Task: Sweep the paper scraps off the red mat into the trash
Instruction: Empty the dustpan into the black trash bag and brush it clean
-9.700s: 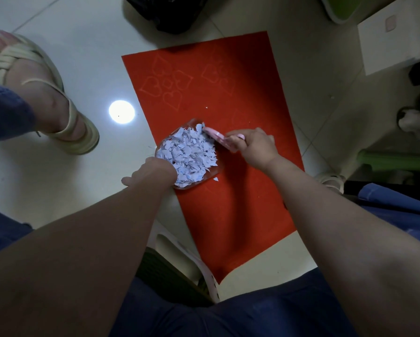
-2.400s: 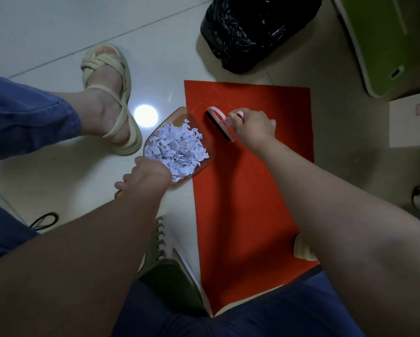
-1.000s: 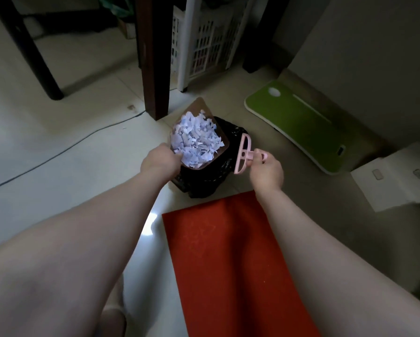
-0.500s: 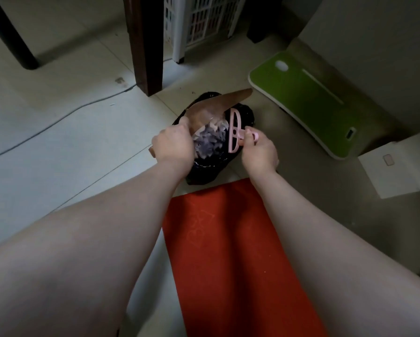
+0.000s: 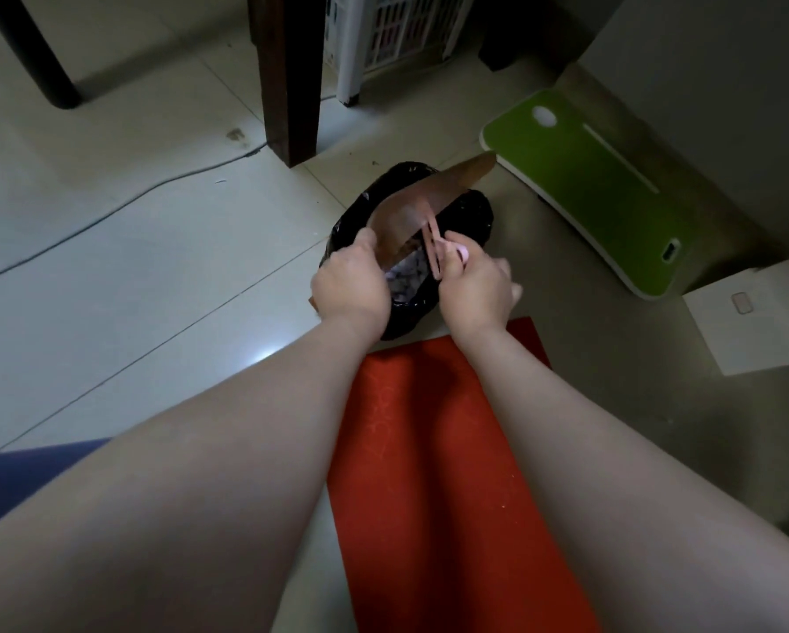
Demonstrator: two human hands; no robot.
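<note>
While left hand (image 5: 351,285) curls around the tilted dustpan (image 5: 417,207), centre frame, right hand (image 5: 474,292) grips the pink brush (image 5: 432,249) against it; paper scraps (image 5: 406,272) show between the 2 hands, over the trash bag (image 5: 472,217).

the single view comes from a wide-angle camera worn on the person's head, facing forward and steeply down, so both forearms enter from 7 and 5 o'clock and converge just above centre. it sits close to the arms, which fill the lower half, while the left hand (image 5: 351,285) gripping the brown dustpan (image 5: 410,212) and the right hand (image 5: 477,290) gripping the pink brush (image 5: 433,249) lie farther off over the black trash bag (image 5: 474,212). the red mat (image 5: 429,450) runs from centre toward 6 o'clock, and the far floor holds a dark table leg (image 5: 289,75) near 12 o'clock and a green board (image 5: 602,189) at 2 o'clock.
</note>
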